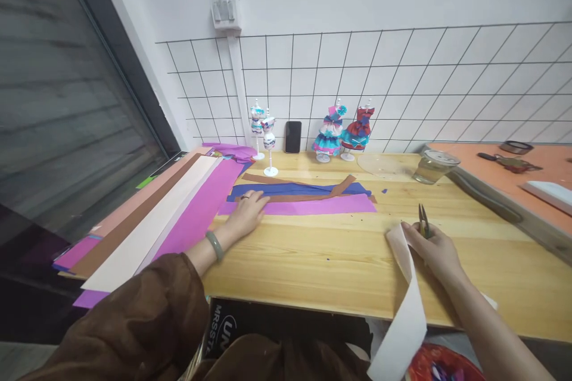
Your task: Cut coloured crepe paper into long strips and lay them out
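My left hand [250,209], with a ring and a greenish bangle, lies fingers down on the left ends of several coloured paper strips. Under and beside it are a brown strip [308,197], a blue strip [304,189] and a wide purple strip [330,205]. On the right, my right hand [435,250] is closed on a small pair of scissors [423,223], its pointed blades upward and slightly apart. The same hand pinches the top of a long white paper strip [409,303], which hangs down past the table's front edge.
Long coloured sheets [147,226] are stacked at the left. Little dress stands [269,143] and a phone [293,137] are along the wall. A lidded plastic cup [435,165] stands near the orange board [500,172]. A red bag [442,363] with scraps is below the edge.
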Motion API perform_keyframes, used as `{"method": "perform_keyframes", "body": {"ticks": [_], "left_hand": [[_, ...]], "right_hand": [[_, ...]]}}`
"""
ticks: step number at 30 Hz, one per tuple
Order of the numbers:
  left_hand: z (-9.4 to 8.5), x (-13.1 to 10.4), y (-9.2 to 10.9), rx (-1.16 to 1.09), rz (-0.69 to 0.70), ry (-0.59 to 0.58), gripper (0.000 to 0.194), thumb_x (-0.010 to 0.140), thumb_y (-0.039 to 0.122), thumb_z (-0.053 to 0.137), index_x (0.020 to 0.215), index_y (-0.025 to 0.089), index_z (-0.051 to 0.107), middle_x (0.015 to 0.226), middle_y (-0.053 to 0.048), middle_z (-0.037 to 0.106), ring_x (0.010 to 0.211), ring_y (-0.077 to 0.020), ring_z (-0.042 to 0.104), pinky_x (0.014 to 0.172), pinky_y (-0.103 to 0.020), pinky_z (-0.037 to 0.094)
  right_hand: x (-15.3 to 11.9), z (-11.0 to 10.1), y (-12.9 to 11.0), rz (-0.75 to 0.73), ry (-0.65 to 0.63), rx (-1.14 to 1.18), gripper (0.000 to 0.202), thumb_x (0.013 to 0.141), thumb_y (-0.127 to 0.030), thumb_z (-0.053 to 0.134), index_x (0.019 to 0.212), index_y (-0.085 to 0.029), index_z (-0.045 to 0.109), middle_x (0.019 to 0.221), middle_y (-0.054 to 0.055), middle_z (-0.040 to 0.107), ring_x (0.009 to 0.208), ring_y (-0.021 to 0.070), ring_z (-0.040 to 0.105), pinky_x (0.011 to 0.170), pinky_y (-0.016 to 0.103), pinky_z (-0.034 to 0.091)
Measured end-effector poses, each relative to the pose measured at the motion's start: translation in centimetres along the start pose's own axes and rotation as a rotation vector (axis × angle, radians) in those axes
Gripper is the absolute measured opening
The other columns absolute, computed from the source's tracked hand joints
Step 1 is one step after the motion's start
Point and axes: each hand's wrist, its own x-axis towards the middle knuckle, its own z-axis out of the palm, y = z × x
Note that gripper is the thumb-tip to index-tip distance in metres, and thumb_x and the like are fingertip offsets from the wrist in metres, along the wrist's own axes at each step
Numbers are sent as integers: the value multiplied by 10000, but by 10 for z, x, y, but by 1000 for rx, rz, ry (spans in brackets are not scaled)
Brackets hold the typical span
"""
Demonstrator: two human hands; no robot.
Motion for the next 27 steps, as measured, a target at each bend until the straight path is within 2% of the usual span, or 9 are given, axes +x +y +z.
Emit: {"method": "perform_keyframes", "body": {"ticks": [4,7,9,11,14,17,19,22,27], "left_hand": [[19,-3,67,-677,-49,-88,614,807,392,550,1351,195,344,1339,-139,438,1221,-234,413,1024,-426,326],[28,-3,120,-1252,-153,-255,917,708,429,670,1423,174,158,1365,-207,382,1233,-246,418,993,-398,359],[28,-2,147,-1520,-224,-348,996,700,427,681,1435,166,61,1361,-233,376,1216,-251,443,959,-386,383],[26,-4,168,-1680,-232,-442,931,719,404,674,1425,166,116,1269,-207,492,1140,-234,517,947,-380,381],[26,-11,185,-1872,-226,-643,755,699,343,707,1330,152,339,1054,-158,635,968,-228,616,874,-383,417],[29,-23,187,-2039,-248,-856,656,665,279,740,1229,136,438,937,-150,669,850,-231,656,783,-357,456],[27,-31,176,-2044,-247,-972,564,673,271,732,1161,127,487,885,-147,678,781,-226,669,721,-333,476],[17,-43,144,-1934,-264,-1082,473,715,278,695,1127,138,509,869,-147,685,738,-220,675,625,-296,498],[-8,-61,71,-1655,-285,-1155,375,744,312,660,1057,129,561,895,-161,691,760,-232,677,533,-254,508]], "right_hand": [[-1,11,-41,-37,-177,-37,372,675,-532,601,683,-186,466,532,-47,421,484,99,379,467,229,294],[-2,22,-82,-270,-370,-110,355,689,-502,603,670,-190,433,575,-46,417,518,95,388,489,221,301],[-5,28,-110,-391,-508,-176,314,722,-449,578,653,-196,404,582,-41,420,520,94,391,479,217,300],[-6,34,-136,-459,-563,-343,268,722,-386,577,639,-199,404,567,-35,443,514,98,401,462,219,280],[-2,39,-168,-454,-587,-525,202,701,-336,587,647,-197,451,582,-14,515,516,108,445,449,225,283],[12,35,-183,-391,-586,-613,184,681,-343,614,670,-193,508,610,3,558,527,115,477,447,228,294],[25,25,-181,-331,-590,-612,219,673,-388,634,685,-193,534,606,2,552,527,116,478,449,229,299],[44,2,-159,-256,-706,-515,281,687,-466,629,720,-193,569,615,3,535,530,115,469,459,234,322],[55,-24,-104,-57,-974,-367,356,646,-507,678,750,-183,572,643,0,508,562,118,469,488,238,358]]}}
